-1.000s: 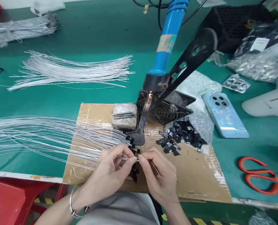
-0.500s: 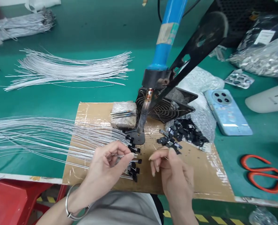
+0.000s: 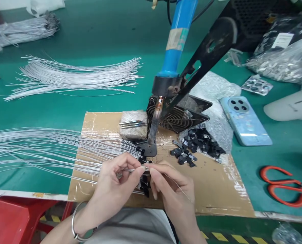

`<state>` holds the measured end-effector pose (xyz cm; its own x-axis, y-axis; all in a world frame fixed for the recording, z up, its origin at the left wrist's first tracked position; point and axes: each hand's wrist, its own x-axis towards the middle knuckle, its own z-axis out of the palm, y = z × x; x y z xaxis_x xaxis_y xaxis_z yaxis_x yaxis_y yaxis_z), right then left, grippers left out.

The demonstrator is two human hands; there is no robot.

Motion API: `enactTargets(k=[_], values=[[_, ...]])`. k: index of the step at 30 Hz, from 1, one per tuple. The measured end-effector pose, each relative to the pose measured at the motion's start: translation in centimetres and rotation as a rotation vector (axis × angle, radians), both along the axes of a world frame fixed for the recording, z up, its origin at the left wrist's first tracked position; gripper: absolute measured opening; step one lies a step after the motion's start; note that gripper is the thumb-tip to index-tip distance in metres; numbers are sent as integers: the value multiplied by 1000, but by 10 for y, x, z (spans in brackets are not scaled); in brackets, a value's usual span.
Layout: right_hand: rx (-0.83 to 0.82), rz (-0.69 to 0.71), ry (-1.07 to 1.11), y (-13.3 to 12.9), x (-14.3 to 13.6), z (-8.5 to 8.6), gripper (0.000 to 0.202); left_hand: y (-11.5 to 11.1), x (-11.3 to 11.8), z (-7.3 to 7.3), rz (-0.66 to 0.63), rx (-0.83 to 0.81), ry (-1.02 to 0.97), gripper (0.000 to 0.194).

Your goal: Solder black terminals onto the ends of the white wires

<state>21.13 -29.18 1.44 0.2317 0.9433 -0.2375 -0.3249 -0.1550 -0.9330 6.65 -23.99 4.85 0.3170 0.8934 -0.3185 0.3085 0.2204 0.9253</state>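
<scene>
My left hand (image 3: pixel 120 184), with a metal bangle at the wrist, is closed in a pinch on a thin white wire. Thumb to thumb with it, my right hand (image 3: pixel 172 186) pinches a thin silvery wire (image 3: pixel 177 186) whose free length slants down across the palm. Whatever lies between the fingertips is mostly hidden. Under and beside the left hand run many white wires (image 3: pixel 64 145) with small black connectors (image 3: pixel 144 189) at their right ends. Just behind the hands a blue-handled soldering iron (image 3: pixel 175 47) hangs tip down over a small black plate (image 3: pixel 149 149).
A cardboard sheet (image 3: pixel 212 189) lies under the work. On it are a black fan (image 3: pixel 176 118), a wrapped block (image 3: pixel 133 127) and a pile of loose black connectors (image 3: pixel 199 142). A phone (image 3: pixel 247 125) and red-handled scissors (image 3: pixel 285 189) lie right; a wire bundle (image 3: pixel 74 76) lies behind.
My right hand has moved left from beside the loose connectors, and its fingertips now meet those of my left hand. The left hand stays nearly in place.
</scene>
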Motion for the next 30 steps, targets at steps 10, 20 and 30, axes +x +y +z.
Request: enactTargets(k=[10,20,30], values=[[-72,0,150,-1,0,-6,11,-6,2,-5,15,89,44,19],[-108,25,197,0,4,0,9,-7,0,-4,-30,133,85,21],[-179,135,245,5,16,0,17,-3,-2,3,-115,153,125,20]])
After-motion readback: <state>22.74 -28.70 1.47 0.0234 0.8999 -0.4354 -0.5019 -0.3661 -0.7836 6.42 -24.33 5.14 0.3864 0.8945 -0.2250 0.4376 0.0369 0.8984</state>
